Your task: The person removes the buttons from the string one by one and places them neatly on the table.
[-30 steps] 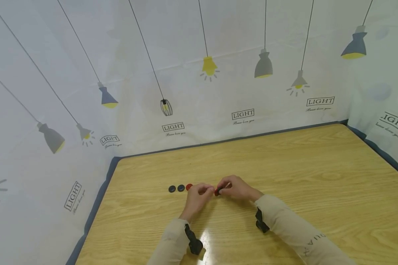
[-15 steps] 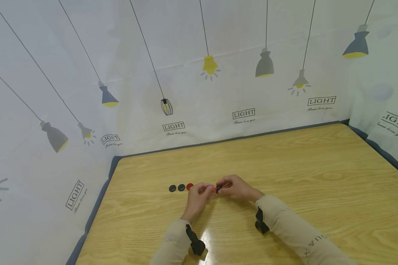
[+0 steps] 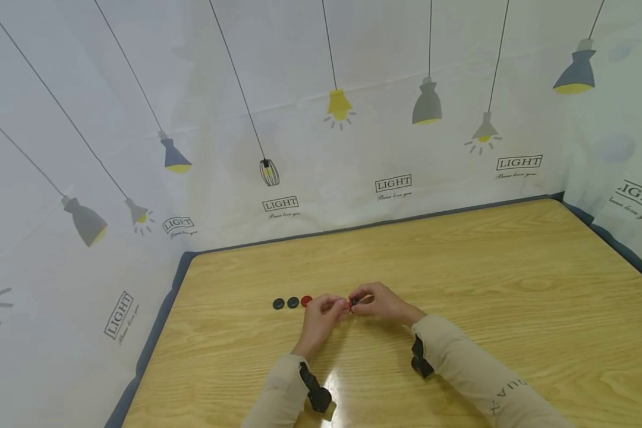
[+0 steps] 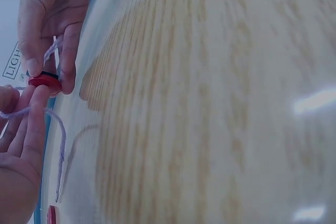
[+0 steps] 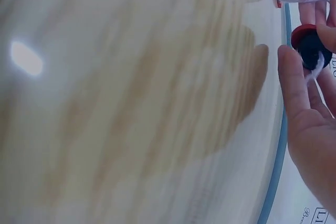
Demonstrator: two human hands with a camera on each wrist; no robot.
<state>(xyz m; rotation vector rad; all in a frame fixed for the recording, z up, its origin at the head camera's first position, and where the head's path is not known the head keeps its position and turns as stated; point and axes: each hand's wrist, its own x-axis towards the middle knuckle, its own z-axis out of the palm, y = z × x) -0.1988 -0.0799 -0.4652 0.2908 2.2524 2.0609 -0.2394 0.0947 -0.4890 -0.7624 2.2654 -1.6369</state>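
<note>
Before me, my two hands meet fingertip to fingertip above the table. My right hand (image 3: 383,303) pinches a black button (image 5: 312,51) and a red button (image 4: 46,81), laid face to face. Pale lilac string (image 5: 317,65) comes out of the black button's middle, among the right fingers. My left hand (image 3: 320,316) holds the string, and a fingertip touches the red button in the left wrist view. From there a loose end of string (image 4: 61,156) hangs down. Left of my left hand, two black buttons (image 3: 293,302) and a red button (image 3: 307,301) lie in a row.
The wooden table (image 3: 460,255) ends at a dark blue edge (image 3: 326,234) along the back and sides. Behind it hangs a pale cloth wall (image 3: 348,154) printed with lamps. Black camera mounts (image 3: 317,397) sit on both wrists.
In the right fingers the red and black buttons have tilted more upright. Both hands stay in nearly the same place, and the row on the table is unchanged.
</note>
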